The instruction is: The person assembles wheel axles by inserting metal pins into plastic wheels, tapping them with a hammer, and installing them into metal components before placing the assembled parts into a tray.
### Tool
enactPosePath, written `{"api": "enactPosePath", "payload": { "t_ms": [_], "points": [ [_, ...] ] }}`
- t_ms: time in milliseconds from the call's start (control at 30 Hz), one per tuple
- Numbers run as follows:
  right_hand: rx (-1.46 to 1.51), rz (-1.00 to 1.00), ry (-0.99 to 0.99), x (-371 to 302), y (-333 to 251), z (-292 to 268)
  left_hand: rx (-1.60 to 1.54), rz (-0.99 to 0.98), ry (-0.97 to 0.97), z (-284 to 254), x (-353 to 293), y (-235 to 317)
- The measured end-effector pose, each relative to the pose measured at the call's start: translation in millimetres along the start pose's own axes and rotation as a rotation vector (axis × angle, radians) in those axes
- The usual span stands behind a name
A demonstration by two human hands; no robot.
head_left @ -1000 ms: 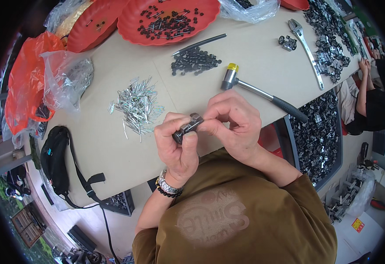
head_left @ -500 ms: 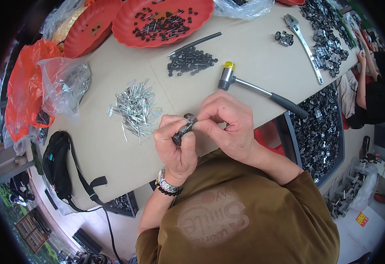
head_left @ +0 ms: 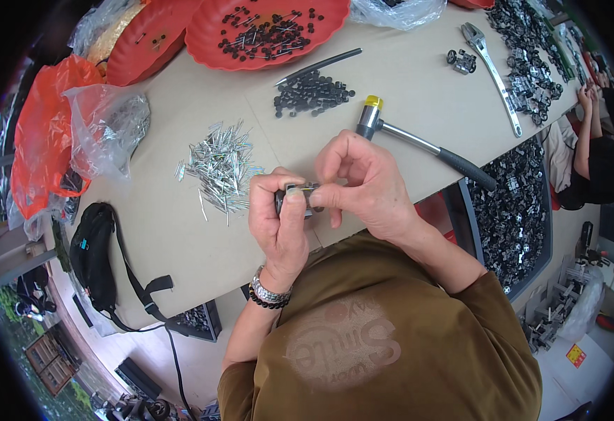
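Close to the table's near edge, my left hand grips a small black-and-silver wheeled part between thumb and fingers. My right hand pinches at the right end of the same part with thumb and index finger; its other fingers curl loosely. Fingers hide much of the part, and whether the right hand also holds a tiny piece cannot be made out. Left of my hands lies a heap of thin silver pins. Beyond them is a pile of small black round caps. Just past my right hand rests a yellow-and-black-headed hammer.
An adjustable wrench and a similar wheeled part lie far right, near a pile of such parts. A full bin stands right. Red plates, plastic bags and a black pouch sit left.
The wheeled part has turned from a slant to lying nearly level between my hands. My right-hand fingers have shifted at its end, and the view has moved slightly.
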State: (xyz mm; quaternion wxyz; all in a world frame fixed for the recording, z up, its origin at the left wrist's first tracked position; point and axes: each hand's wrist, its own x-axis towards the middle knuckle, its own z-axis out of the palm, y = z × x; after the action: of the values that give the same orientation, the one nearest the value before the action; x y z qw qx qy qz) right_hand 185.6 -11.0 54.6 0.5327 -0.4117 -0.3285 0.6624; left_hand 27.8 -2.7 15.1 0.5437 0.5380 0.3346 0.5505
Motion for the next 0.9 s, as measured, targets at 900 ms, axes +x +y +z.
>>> {"api": "enactPosePath", "payload": {
  "t_ms": [900],
  "points": [
    [-0.126,-0.041,-0.013,-1,-1,-16,0.517,-0.035,-0.216,10,10,36]
  ]
}}
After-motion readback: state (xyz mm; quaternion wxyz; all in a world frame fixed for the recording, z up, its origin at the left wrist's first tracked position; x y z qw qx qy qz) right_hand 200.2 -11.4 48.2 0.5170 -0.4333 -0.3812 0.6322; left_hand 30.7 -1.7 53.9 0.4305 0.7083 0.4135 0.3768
